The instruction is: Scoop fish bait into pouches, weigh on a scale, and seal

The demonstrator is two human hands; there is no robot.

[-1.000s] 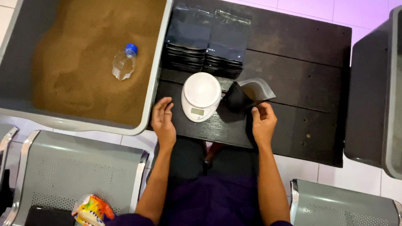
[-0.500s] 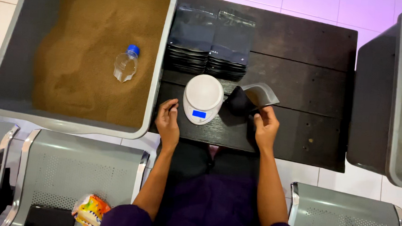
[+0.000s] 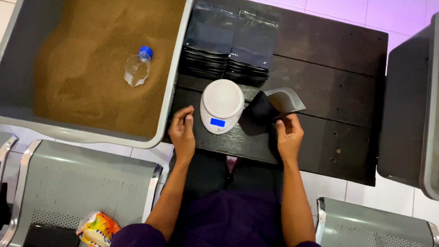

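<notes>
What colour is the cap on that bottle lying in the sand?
Blue: the cap tops a clear bottle, seen in the head view.

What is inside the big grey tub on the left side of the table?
The grey tub holds brown granular material, piled unevenly, with a clear plastic bottle, blue-capped, lying on it. The tub's bottom is covered wherever the material lies.

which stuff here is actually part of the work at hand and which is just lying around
In use:
right hand holding the opened black pouch
left hand resting on the dark table beside the white scale
stacks of black pouches
grey bin of brown powder with a plastic bottle in it

Lying about:
colourful snack packet on a metal seat
grey bin on the right
</notes>
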